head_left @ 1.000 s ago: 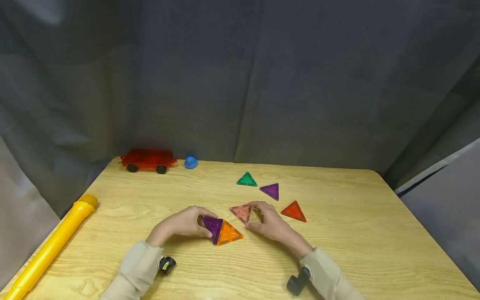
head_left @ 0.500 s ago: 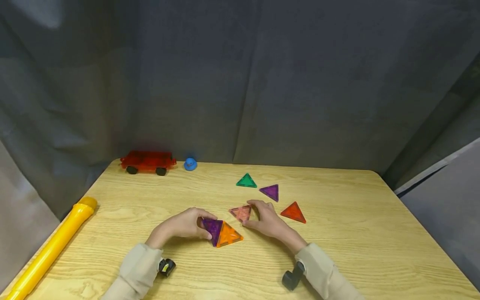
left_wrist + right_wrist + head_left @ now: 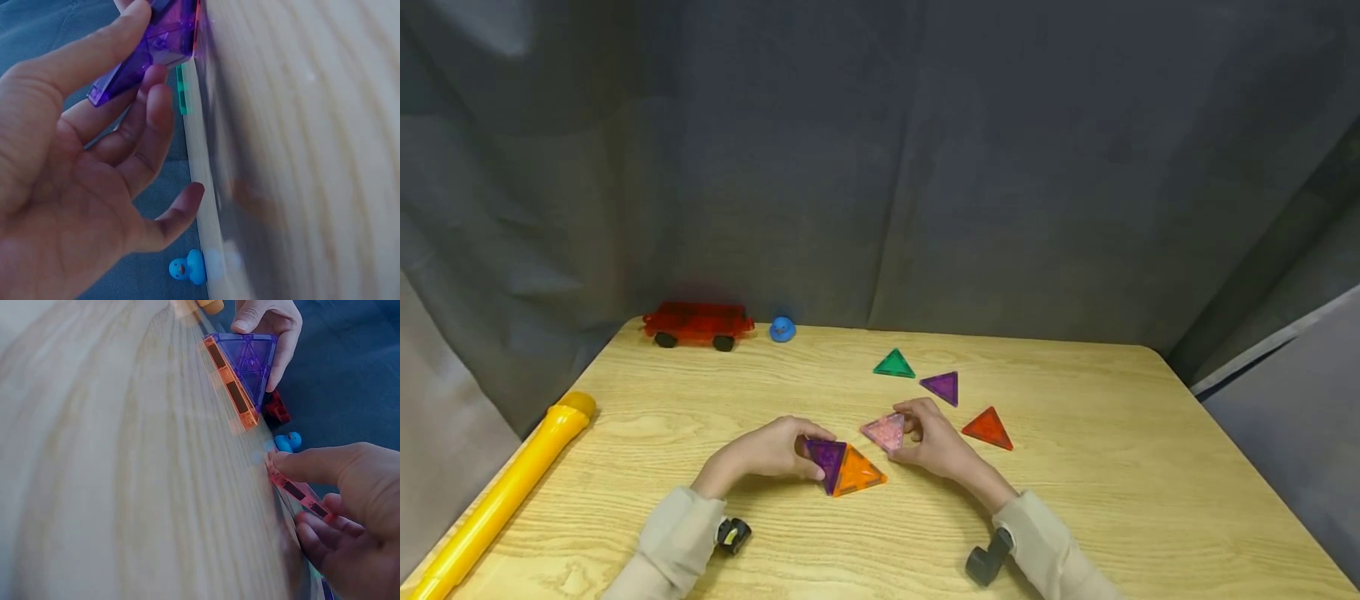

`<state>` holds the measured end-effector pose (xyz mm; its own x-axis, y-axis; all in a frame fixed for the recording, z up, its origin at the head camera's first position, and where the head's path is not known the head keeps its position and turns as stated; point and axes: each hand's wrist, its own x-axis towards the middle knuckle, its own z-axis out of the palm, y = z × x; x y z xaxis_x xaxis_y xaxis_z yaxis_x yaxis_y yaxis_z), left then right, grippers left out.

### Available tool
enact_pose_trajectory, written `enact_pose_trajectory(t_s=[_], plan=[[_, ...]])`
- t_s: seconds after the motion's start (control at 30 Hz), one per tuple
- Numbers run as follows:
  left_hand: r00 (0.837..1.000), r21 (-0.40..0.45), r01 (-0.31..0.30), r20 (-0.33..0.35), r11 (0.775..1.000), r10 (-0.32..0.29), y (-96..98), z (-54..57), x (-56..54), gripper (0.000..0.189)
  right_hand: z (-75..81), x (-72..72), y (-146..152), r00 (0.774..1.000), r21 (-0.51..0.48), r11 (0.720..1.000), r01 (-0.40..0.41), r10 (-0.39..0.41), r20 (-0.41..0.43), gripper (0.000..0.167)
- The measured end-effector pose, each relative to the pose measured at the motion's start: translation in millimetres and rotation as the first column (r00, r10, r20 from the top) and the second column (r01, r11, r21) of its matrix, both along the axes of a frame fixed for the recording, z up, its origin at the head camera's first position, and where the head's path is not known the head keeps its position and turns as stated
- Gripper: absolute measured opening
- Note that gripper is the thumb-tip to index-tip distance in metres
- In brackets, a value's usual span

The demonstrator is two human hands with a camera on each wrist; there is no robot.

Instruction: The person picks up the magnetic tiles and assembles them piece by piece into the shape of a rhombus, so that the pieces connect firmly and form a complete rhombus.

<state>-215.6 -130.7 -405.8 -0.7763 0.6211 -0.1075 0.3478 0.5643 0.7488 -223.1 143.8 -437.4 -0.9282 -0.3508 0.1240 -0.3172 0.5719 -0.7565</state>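
My left hand (image 3: 772,447) pinches a clear purple triangle magnetic tile (image 3: 826,460) between thumb and fingers. That tile is tilted up from the table, its right edge against an orange triangle tile (image 3: 857,472) that lies flat. In the right wrist view the purple tile (image 3: 253,359) rises from the orange tile's (image 3: 232,384) edge. To the right, my right hand (image 3: 934,440) pinches a pink triangle tile (image 3: 882,432) at its right side. The right wrist view has this pink tile (image 3: 299,492) slanting between thumb and fingers, close over the wood.
Beyond my hands lie a green triangle tile (image 3: 894,364), a second purple one (image 3: 943,387) and a red one (image 3: 989,429). A red wheeled car base (image 3: 697,322) and a blue toy duck (image 3: 782,329) stand at the back left. A yellow tube (image 3: 505,492) lies along the left edge.
The right fingers have shifted slightly left and curled closer on the pink tile, which now catches the light and looks paler, as if tipped. The left hand holds its place with the purple tile.
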Motion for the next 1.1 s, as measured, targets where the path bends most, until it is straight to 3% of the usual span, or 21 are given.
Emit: enact_pose_trajectory(t_s=[0.13, 0.33, 0.6, 0.83, 1.1], plan=[[1.000, -0.016, -0.014, -0.001, 1.000, 0.014, 1.1, 0.1, 0.5, 0.051, 0.1, 0.9, -1, 0.999, -0.050, 0.999, -0.004, 0.006, 0.039, 0.064], [1.000, -0.022, -0.019, 0.000, 1.000, 0.019, 2.2, 1.7, 1.9, 0.050, -0.7, 1.1, -1, 0.995, -0.049, 0.999, -0.008, 0.013, 0.104, 0.066], [1.000, -0.022, -0.012, -0.005, 1.000, 0.012, 1.8, 2.7, 1.1, 0.049, 1.5, 5.1, 0, 0.981, -0.175, 0.981, -0.078, 0.107, 0.164, 0.041], [1.000, -0.004, -0.001, -0.002, 1.000, 0.001, 0.7, 1.9, 0.9, 0.049, 2.7, 8.2, -4, 0.972, -0.276, 0.955, -0.107, 0.159, 0.174, 0.042], [1.000, -0.004, -0.008, -0.008, 1.000, 0.008, 0.8, 1.0, 0.4, 0.045, 0.3, 10.0, -10, 0.967, -0.227, 0.962, -0.155, 0.195, 0.165, 0.039]])
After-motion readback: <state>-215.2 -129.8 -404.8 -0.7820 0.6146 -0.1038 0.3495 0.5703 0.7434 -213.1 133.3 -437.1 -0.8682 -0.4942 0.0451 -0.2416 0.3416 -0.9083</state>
